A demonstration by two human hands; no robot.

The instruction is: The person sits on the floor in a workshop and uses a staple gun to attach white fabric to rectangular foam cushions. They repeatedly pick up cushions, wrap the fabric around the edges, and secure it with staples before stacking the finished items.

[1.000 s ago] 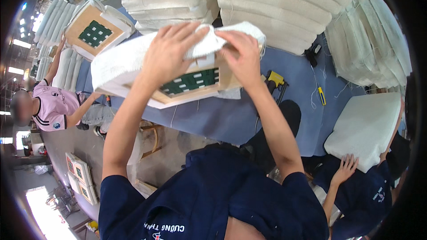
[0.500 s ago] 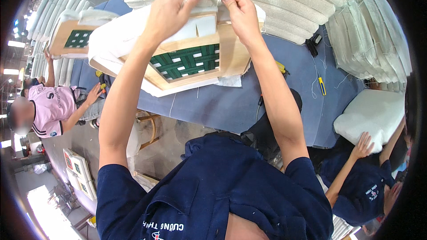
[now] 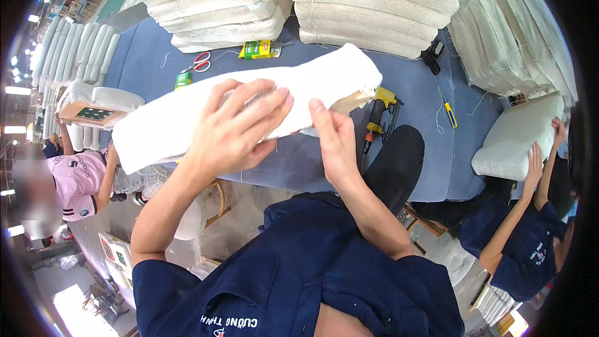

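Observation:
A white fabric-covered seat cushion (image 3: 162, 115) is tilted up in front of me, its padded side toward me. Across its face lies my left hand (image 3: 240, 128), fingers stretched and slightly apart over the fabric. My right hand (image 3: 334, 140) grips the near edge towards the right end, thumb on top and fingers curled beneath. A strip of pale wood shows under the fabric beside that hand. The cushion's underside is otherwise hidden. Just right of the cushion, a yellow and black nail gun (image 3: 377, 115) rests on the blue-covered table (image 3: 430, 150).
Tall stacks of covered cushions (image 3: 374, 6) stand along the far side. Red-handled scissors (image 3: 201, 62), a yellow-green box (image 3: 256, 50), a yellow-handled screwdriver (image 3: 450, 115) and a black tool (image 3: 432, 56) lie on the table. Co-workers handle cushions at left and right.
The cushion has come nearer and turned from its webbed wooden underside to its white face. Both hands have left the twisted fabric at the far edge, uncovering the scissors and box.

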